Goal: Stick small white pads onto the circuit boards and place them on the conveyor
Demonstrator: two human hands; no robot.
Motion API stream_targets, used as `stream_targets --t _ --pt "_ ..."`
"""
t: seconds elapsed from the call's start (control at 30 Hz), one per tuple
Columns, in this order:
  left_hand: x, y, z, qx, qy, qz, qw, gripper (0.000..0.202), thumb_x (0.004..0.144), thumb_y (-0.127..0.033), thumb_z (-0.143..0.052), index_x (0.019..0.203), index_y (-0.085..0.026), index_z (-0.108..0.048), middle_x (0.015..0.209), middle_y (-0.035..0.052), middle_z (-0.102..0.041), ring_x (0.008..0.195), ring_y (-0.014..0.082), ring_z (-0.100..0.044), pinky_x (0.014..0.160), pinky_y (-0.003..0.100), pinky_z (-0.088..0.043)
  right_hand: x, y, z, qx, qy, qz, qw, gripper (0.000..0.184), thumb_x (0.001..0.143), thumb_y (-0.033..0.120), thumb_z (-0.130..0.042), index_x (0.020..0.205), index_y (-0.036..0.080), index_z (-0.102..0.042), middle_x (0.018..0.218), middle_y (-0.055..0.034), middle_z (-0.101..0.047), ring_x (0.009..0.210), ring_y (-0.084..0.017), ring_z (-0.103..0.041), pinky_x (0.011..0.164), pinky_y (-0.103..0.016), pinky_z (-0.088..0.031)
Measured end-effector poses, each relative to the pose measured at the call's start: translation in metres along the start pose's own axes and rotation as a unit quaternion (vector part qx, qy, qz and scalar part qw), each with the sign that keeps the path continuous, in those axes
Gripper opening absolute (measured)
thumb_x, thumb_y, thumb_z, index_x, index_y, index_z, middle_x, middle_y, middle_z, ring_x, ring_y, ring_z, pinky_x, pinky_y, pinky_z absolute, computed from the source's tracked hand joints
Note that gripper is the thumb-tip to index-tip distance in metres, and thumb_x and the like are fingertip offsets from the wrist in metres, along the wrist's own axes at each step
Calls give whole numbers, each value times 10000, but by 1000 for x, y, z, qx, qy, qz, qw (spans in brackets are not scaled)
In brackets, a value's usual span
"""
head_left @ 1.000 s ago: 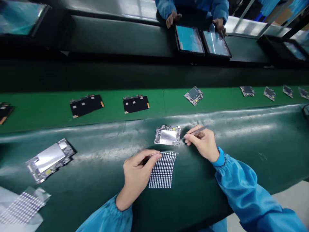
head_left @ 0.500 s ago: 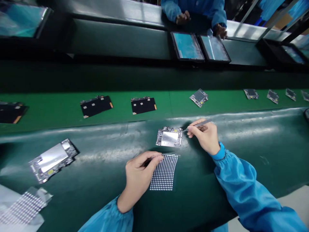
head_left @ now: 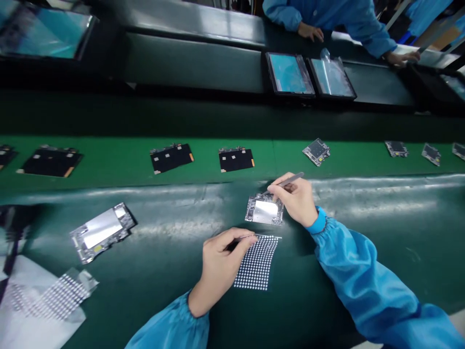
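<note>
My left hand point(head_left: 221, 264) pinches the top edge of a sheet of small round white stickers point(head_left: 257, 266), held just in front of a circuit board point(head_left: 266, 211). That board lies on the dark green mat and has a large silver shield plate. My right hand point(head_left: 296, 198) is closed around metal tweezers point(head_left: 290, 179). The tweezers reach over the board's far edge; their tips are partly hidden, so I cannot tell if they touch it. To the left, a second circuit board point(head_left: 103, 232) with a silver plate lies tilted on the mat.
Along the bright green strip point(head_left: 203, 140) lie several boards, some with black covers point(head_left: 236, 160). A second sticker sheet point(head_left: 65, 295) rests on white paper point(head_left: 22, 320) at lower left. Across the line, a co-worker's hand point(head_left: 310, 32) is near two framed panels point(head_left: 290, 73).
My right hand has moved the tweezers left, from the board's right side to over its far edge. The view has shifted slightly left. The co-worker's arms have spread to the right.
</note>
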State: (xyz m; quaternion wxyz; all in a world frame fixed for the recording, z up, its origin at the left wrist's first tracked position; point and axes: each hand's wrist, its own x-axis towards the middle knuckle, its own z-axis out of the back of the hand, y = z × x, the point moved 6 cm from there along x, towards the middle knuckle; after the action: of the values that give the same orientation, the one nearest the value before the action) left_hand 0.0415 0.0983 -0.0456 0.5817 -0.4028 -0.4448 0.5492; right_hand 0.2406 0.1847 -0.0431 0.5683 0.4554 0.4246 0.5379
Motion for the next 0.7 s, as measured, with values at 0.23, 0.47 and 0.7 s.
stream_targets --t 0.23,0.47,0.7 --pt "1 -2 -1 -8 1 -1 1000 82 793 -174 -761 749 -233 -798 716 -36 -798 634 130 -748 635 182 -609 -1 -4 -4 -19 11 18 1000 108 798 258 -738 750 177 -686 621 10 -653 542 -124 -598 514 -264 -458" --pt "1 0 -1 -4 0 -2 1000 77 794 -182 -762 748 -233 -798 718 -30 -799 631 139 -748 635 200 -615 -2 -4 -5 -51 4 40 998 100 817 257 -740 767 181 -699 641 8 -669 563 -124 -602 515 -254 -458" --pt "0 0 -1 -4 2 5 1000 72 794 -195 -758 748 -233 -798 710 -22 -796 626 149 -747 631 218 -621 -12 4 -7 -75 13 108 991 95 860 247 -729 784 189 -726 749 -15 -725 611 -130 -638 543 -264 -479"
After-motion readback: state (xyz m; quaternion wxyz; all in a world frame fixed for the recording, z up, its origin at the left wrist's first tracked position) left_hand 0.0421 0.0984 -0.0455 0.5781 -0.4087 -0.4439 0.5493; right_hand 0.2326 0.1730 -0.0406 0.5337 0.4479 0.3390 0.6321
